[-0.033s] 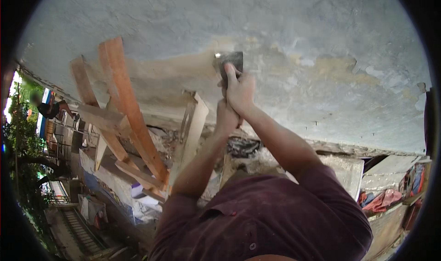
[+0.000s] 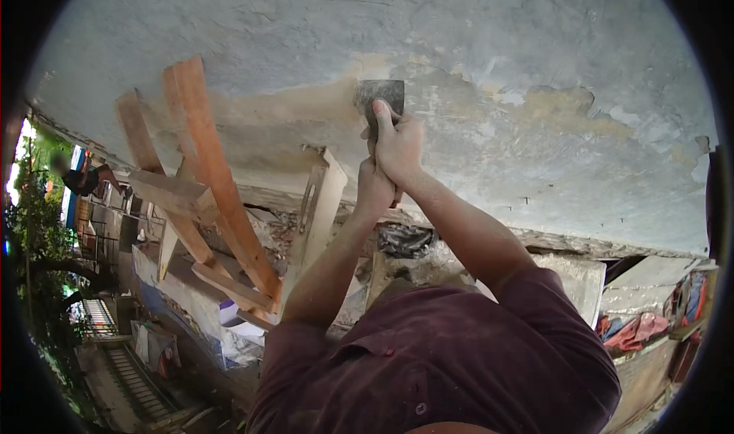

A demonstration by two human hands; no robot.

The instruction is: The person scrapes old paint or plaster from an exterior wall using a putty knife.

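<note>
Scraper (image 2: 388,92): dark, wide-bladed; sitting upper centre of frame, blade just above R hand (image 2: 399,145), edge facing top of frame, looking to be touching wall (image 2: 489,33).
Long axis: running approx. up-down in frame, blade uppermost, handle going down into both fists, mostly hidden.
Nearer hand: R is lying closest to blade; L hand (image 2: 375,187) is sitting directly below, touching R.
R hand state: clenching round upper handle, thumb extending up onto blade face.
L hand state: closing round what looks like lower handle; exact finger wrap hidden, can't tell.
Arm pose: R forearm is slanting up-left from lower R of centre; L forearm is slanting up-right from lower L of centre; both meeting at tool, upper centre. Wrist bend hard to judge.
Tan patch (image 2: 267,117): showing on wall, L of blade, running twd upper-left planks; more flaking to R.
Planks (image 2: 200,121): orange-brown, leaning L of centre, well apart from hands.
Pale post (image 2: 315,208): standing w/ top end just L of L hand, not being held.
Black plastic (image 2: 405,241): lying crumpled below hands, between forearms.
Red cloth (image 2: 638,333): lying far lower R.
</note>
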